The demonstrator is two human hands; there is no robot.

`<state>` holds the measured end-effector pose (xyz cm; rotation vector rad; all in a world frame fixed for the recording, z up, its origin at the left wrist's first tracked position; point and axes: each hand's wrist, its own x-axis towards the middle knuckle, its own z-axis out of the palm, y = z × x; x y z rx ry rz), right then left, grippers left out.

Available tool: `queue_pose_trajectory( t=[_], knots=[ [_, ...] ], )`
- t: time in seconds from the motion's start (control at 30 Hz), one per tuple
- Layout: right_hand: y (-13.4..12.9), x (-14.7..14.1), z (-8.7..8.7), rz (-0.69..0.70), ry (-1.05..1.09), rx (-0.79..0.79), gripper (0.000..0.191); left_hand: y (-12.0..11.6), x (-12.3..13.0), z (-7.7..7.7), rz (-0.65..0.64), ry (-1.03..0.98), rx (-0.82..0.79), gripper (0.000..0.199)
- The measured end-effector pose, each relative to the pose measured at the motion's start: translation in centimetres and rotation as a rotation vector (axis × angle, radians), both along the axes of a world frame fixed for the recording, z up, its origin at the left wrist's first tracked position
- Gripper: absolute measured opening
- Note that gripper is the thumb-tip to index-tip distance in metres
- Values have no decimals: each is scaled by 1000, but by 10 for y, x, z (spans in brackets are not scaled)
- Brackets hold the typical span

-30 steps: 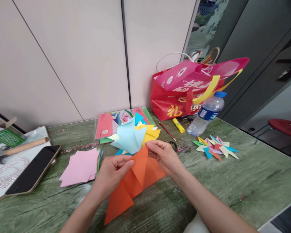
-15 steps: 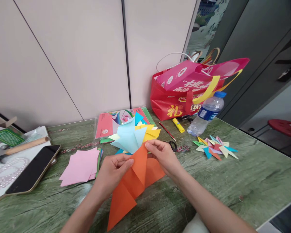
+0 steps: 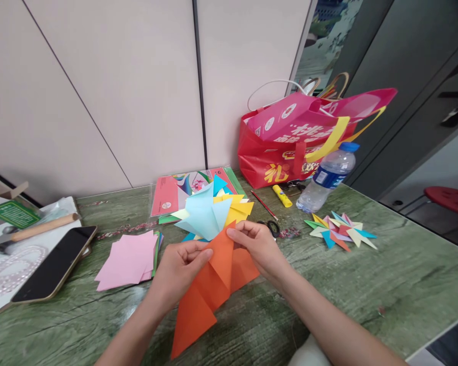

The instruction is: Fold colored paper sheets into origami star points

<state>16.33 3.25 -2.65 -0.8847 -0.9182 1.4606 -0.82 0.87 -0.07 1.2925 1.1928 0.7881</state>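
Note:
A folded piece of orange paper (image 3: 204, 290) is held up over the table, creased, with pointed flaps spreading down and to the right. My left hand (image 3: 181, 267) pinches its upper left edge between thumb and fingers. On the other side, my right hand (image 3: 257, 246) grips the edge near the top point, thumb toward me. Just behind the orange paper lie folded light blue paper pieces (image 3: 204, 211) and yellow ones (image 3: 238, 206), partly covering a pink paper pack (image 3: 166, 195). Left of my hands sits a stack of pink paper squares (image 3: 127, 259).
A red gift bag (image 3: 270, 152) stands at the back, with a water bottle (image 3: 326, 178), yellow glue stick (image 3: 282, 195), red pencil (image 3: 265, 206) and black-handled scissors (image 3: 274, 229) before it. A multicoloured paper star (image 3: 341, 231) lies right. Far left are a phone (image 3: 57, 264) and hammer (image 3: 41, 229).
Both hands keep their hold on the orange paper, which has shifted only very slightly. The whole view has moved a little.

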Motion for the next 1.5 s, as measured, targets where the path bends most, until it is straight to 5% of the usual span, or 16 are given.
queue_pose_trajectory(
  t=[0.37, 0.63, 0.9, 1.1, 1.5],
  knots=[
    [1, 0, 0, 7, -8, 1, 24, -2, 3, 3, 38, -12, 11, 35],
    [-2, -2, -1, 188, -47, -8, 29, -3, 4, 10, 106, -50, -7, 29],
    [-1, -2, 0, 123, -124, -63, 30, -4, 6, 5, 139, -89, -47, 30],
    [-3, -4, -5, 286, -129, -91, 31, -3, 4, 4, 218, -141, -37, 28],
    [-4, -5, -6, 292, -182, -61, 34, -2, 4, 2, 290, -218, -23, 27]
  ],
)
